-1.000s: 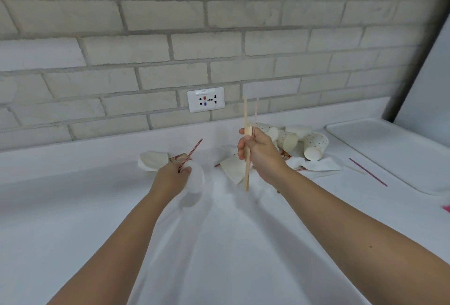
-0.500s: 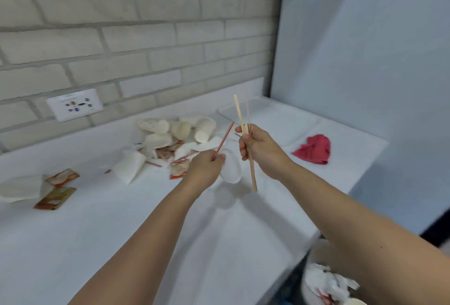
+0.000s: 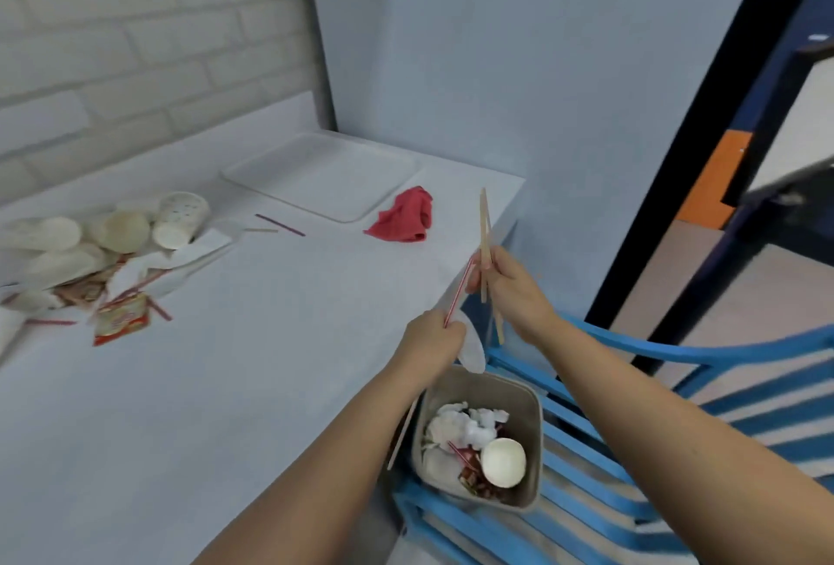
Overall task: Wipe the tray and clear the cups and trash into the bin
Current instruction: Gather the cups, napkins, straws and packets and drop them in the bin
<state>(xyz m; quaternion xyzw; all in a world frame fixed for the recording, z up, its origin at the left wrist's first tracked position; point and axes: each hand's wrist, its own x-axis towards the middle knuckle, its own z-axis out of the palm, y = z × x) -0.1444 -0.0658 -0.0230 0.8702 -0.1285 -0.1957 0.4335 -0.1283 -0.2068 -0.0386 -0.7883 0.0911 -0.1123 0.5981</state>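
Note:
My left hand (image 3: 435,336) grips a red-and-white straw (image 3: 459,289) and a white lid (image 3: 470,345) at the table's right edge, just above the bin (image 3: 532,406). My right hand (image 3: 507,289) holds wooden stir sticks (image 3: 485,226) upright beside it. The grey bin sits on a blue chair and holds crumpled paper, straws and a cup. The white tray (image 3: 325,174) lies bare at the far corner. Paper cups (image 3: 176,219) lie tipped in a pile at the left with napkins and red sachets (image 3: 119,321).
A red cloth (image 3: 404,217) lies bunched near the tray. Loose straws (image 3: 280,224) rest on the white table (image 3: 225,384). The blue slatted chair (image 3: 632,384) stands against the table's right side. A brick wall runs behind and a pale wall at the right.
My view has swung right from the trash pile to the table's edge. Both hands carried the straw, lid and sticks over to just above the bin.

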